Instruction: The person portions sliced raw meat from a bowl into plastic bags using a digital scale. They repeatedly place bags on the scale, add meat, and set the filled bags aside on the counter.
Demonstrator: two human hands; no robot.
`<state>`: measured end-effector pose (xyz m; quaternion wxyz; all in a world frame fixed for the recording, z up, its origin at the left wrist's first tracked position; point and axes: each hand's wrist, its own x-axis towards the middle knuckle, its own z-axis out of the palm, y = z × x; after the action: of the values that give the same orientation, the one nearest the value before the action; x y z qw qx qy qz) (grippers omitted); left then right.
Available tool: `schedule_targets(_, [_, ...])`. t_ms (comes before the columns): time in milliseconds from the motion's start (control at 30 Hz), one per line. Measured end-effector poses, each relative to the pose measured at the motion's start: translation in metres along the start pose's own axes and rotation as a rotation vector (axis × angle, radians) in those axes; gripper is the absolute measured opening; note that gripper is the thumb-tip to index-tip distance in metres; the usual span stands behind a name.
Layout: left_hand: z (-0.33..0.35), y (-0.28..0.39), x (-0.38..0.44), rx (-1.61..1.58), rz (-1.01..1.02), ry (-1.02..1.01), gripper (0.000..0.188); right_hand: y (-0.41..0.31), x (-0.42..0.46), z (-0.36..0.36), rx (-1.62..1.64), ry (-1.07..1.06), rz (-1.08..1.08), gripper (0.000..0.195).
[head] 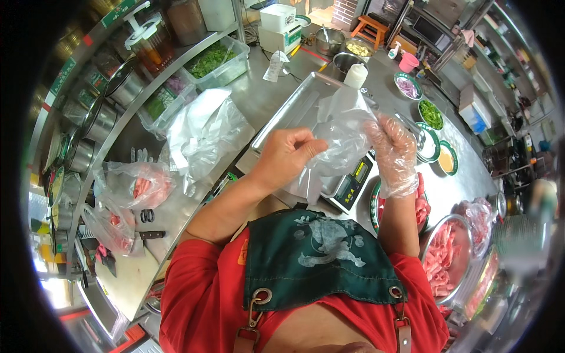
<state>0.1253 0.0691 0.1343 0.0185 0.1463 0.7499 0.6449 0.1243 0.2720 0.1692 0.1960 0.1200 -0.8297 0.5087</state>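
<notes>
A thin clear plastic bag [344, 143] is held up in front of my chest. My left hand [289, 148], bare, pinches its near left side between thumb and fingers. On the other side my right hand [394, 148], in a clear disposable glove, grips the bag near its upper edge. Beneath the bag a digital scale [352, 187] shows its panel; the plastic partly covers its pan. Behind stands a rectangular steel tray [282, 106]. Under my right forearm, a green-rimmed plate [374, 207] of sliced raw meat is partly hidden.
To the right are a steel bowl [468, 264] of meat slices and green-rimmed bowls, including chopped greens [431, 115]. A white squeeze bottle [355, 76] stands by the tray. At left lie bagged meat [150, 187], a knife [153, 234] and a cutting board [128, 282].
</notes>
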Motion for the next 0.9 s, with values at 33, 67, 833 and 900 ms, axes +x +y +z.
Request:
schedule_targets(33, [0.003,0.0,0.0,-0.005,0.028,0.045,0.025,-0.003,0.002,0.001,-0.073,0.023,-0.034,0.023])
schedule_targets(67, [0.004,-0.002,0.0,0.017,0.069,0.09,0.025,0.004,0.001,0.004,-0.234,0.098,-0.034,0.036])
schedule_targets(833, [-0.098,-0.023,0.025,0.385,0.326,0.853,0.014,0.033,-0.01,-0.033,-0.429,0.332,-0.58,0.011])
schedule_targets(900, [-0.11,-0.022,0.024,0.493,0.339,0.898,0.012,0.033,-0.01,-0.035,-0.455,0.338,-0.571,0.01])
